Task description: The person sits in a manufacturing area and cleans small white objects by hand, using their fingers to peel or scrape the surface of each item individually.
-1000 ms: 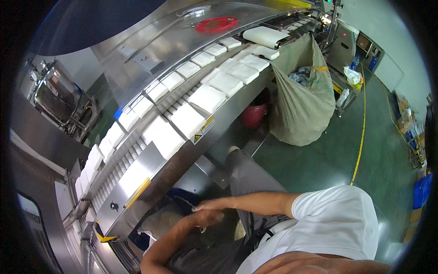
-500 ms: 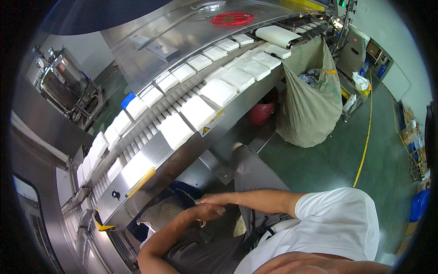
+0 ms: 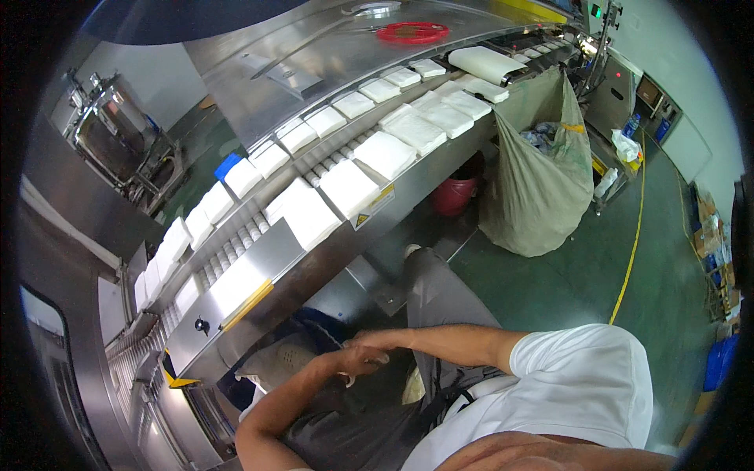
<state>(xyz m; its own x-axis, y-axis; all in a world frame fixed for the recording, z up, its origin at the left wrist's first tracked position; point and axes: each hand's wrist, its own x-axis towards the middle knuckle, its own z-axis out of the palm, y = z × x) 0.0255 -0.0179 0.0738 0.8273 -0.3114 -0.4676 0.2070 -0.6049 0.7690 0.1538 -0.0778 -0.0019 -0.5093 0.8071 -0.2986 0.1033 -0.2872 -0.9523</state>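
Note:
My left hand and my right hand meet low in front of my lap, below the conveyor's near edge. Both have curled fingers, and the right hand's fingertips are largely hidden behind the left hand. A thin whitish strip runs close to them; whether they hold it is unclear. Above my hands stretches a metal roller conveyor bearing two rows of flat white folded pads. The closest white pad overhangs the conveyor's near side. Neither hand touches the pads.
A large beige cloth sack hangs at the conveyor's right end, beside a dark red bucket. On the metal cover lies a red ring-shaped item. A steel tank stands at far left. Boxes line the right wall beyond a yellow floor line.
The view has shifted slightly, moving the scene a little rightward. Another white pad now lies against the closest one in the near row. My hands stay together in nearly the same place.

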